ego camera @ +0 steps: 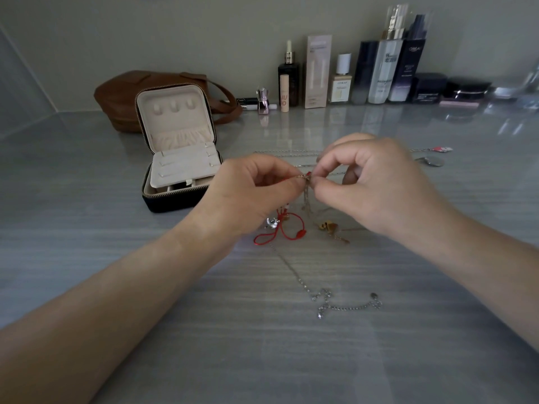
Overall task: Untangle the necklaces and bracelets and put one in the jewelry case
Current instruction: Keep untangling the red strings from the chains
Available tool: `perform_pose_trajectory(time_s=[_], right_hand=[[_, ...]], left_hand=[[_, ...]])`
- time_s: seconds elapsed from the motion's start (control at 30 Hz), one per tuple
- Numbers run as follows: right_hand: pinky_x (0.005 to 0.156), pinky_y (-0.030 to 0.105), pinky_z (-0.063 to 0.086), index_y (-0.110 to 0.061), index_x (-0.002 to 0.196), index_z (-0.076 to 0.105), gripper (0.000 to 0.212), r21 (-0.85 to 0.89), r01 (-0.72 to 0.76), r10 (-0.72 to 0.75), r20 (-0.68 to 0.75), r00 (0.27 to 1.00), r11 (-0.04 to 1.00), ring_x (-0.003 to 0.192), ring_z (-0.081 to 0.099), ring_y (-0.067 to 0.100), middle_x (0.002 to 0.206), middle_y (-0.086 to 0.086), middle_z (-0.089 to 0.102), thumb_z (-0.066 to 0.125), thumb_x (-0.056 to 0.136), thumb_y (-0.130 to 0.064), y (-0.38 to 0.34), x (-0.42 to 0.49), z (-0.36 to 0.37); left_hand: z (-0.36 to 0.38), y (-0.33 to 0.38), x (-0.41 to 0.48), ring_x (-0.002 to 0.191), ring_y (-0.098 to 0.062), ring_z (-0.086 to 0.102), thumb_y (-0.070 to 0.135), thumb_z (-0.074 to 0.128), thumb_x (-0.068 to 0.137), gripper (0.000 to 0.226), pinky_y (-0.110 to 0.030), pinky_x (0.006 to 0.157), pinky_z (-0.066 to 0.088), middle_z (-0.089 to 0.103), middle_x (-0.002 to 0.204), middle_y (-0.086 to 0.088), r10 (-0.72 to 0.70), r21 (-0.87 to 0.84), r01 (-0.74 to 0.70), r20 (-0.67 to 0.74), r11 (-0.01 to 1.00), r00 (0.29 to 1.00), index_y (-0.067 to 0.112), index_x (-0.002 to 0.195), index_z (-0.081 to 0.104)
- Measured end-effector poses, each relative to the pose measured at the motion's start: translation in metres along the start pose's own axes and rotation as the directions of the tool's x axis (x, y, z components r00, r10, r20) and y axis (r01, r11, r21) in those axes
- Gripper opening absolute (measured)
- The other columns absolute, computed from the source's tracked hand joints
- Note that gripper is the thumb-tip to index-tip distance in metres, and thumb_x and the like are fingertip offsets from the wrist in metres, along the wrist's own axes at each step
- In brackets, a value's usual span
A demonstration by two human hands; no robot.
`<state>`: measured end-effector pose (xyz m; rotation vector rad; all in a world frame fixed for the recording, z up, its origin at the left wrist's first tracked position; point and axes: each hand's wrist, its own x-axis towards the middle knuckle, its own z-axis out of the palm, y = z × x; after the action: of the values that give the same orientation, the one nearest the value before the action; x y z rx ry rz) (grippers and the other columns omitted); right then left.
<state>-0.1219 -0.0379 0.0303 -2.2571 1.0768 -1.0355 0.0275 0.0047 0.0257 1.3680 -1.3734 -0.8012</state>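
My left hand (pixel 250 191) and my right hand (pixel 376 182) meet above the table, both pinching a tangle of thin gold chain (pixel 306 188) mixed with red cord. Gold strands hang down from the pinch. Below lie a red cord bracelet (pixel 280 231) with a silver charm (pixel 272 222) and a gold pendant (pixel 328 226). A silver chain (pixel 326 298) trails toward me on the table. Another silver chain (pixel 288 153) stretches behind my hands. The jewelry case (pixel 178 158) stands open at the left, with a cream lining and dark outside.
A brown leather bag (pixel 122 94) sits behind the case. Several cosmetic bottles and boxes (pixel 376 71) line the back wall. A red-and-white charm (pixel 442 149) and a round silver pendant (pixel 431 161) lie right of my right hand. The grey table (pixel 262 360) extends toward me.
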Motion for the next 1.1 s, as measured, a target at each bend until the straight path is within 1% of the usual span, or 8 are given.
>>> perform_pose_trajectory(time_s=[0.1,0.23,0.4,0.57,0.7,0.83,0.97,1.1], right_hand=[[0.062,0.02,0.034,-0.033,0.062,0.06,0.003,0.0,0.001,-0.001,0.008,1.0,1.0,0.059,0.042,-0.003,0.096,-0.008,0.06,0.058,0.061,-0.035,-0.001,0.0,-0.001],[0.06,0.017,0.032,-0.031,0.063,0.063,0.006,-0.006,-0.015,0.015,0.007,1.0,1.0,0.057,0.043,-0.002,0.094,-0.01,0.062,0.064,0.068,-0.029,0.0,0.0,-0.006],[0.037,0.008,0.028,-0.023,0.071,0.067,0.01,0.101,-0.134,0.132,0.028,0.991,0.986,0.033,0.036,0.004,0.038,-0.014,0.05,0.067,0.08,-0.021,-0.001,0.001,-0.012],[0.056,0.018,0.038,-0.018,0.067,0.067,0.01,0.28,-0.245,0.251,0.014,0.968,0.928,0.046,0.046,-0.005,0.045,-0.017,0.056,0.065,0.076,-0.016,0.001,0.004,-0.013],[0.049,0.021,0.037,-0.016,0.066,0.066,0.008,0.397,-0.326,0.319,0.086,0.944,0.858,0.043,0.044,0.001,0.041,-0.011,0.05,0.064,0.074,-0.015,0.001,0.006,-0.015],[0.048,0.019,0.037,-0.016,0.066,0.068,0.007,0.367,-0.349,0.3,0.185,0.936,0.863,0.042,0.045,0.003,0.042,-0.008,0.051,0.064,0.071,-0.019,-0.001,0.004,-0.016],[0.047,0.012,0.038,-0.022,0.063,0.07,0.013,0.316,-0.265,0.236,0.128,0.963,0.911,0.043,0.045,-0.001,0.044,-0.011,0.053,0.068,0.075,-0.026,0.001,0.003,-0.012],[0.046,0.005,0.033,-0.029,0.074,0.065,0.014,0.211,0.041,-0.036,-0.029,0.999,0.977,0.046,0.048,-0.003,0.058,-0.017,0.057,0.068,0.083,-0.018,0.001,0.002,-0.012]], left_hand=[[0.001,0.001,0.0,0.066,-0.011,0.054,0.012,0.07,0.079,0.006,-0.024,0.064,0.042,0.064,0.071,-0.003,-0.01,-0.011,0.01,-0.014,1.0,1.0,0.016,0.075,0.069],[0.0,0.001,0.001,0.05,0.005,0.05,0.011,0.069,0.08,0.015,-0.008,0.051,0.038,0.061,0.053,0.013,-0.003,-0.019,0.002,-0.07,1.0,0.998,0.02,0.069,0.067],[-0.001,0.002,0.002,0.05,0.005,0.05,0.014,0.068,0.081,0.017,-0.007,0.048,0.037,0.059,0.052,0.015,-0.035,-0.017,0.033,-0.108,0.999,0.994,0.023,0.067,0.066],[-0.002,0.003,0.002,0.051,0.005,0.049,0.015,0.068,0.081,0.016,-0.008,0.048,0.036,0.059,0.054,0.014,-0.059,-0.02,0.058,-0.099,0.998,0.993,0.024,0.067,0.067],[-0.002,0.001,0.003,0.051,0.002,0.047,0.015,0.068,0.081,0.015,-0.01,0.051,0.039,0.056,0.055,0.012,-0.075,-0.031,0.073,-0.084,0.997,0.994,0.022,0.068,0.068],[-0.003,0.002,0.004,0.051,-0.003,0.043,0.014,0.066,0.083,0.013,-0.021,0.058,0.037,0.053,0.051,0.013,-0.104,-0.082,0.1,-0.057,0.992,0.993,0.02,0.072,0.069],[-0.003,0.004,0.002,0.048,0.001,0.044,0.014,0.066,0.082,0.01,-0.016,0.054,0.036,0.054,0.05,0.014,-0.098,-0.1,0.094,-0.033,0.991,0.995,0.019,0.074,0.069],[-0.003,0.004,0.001,0.052,0.001,0.047,0.015,0.069,0.08,0.011,-0.013,0.055,0.038,0.057,0.054,0.013,-0.063,-0.079,0.062,-0.021,0.995,0.998,0.021,0.071,0.069]])
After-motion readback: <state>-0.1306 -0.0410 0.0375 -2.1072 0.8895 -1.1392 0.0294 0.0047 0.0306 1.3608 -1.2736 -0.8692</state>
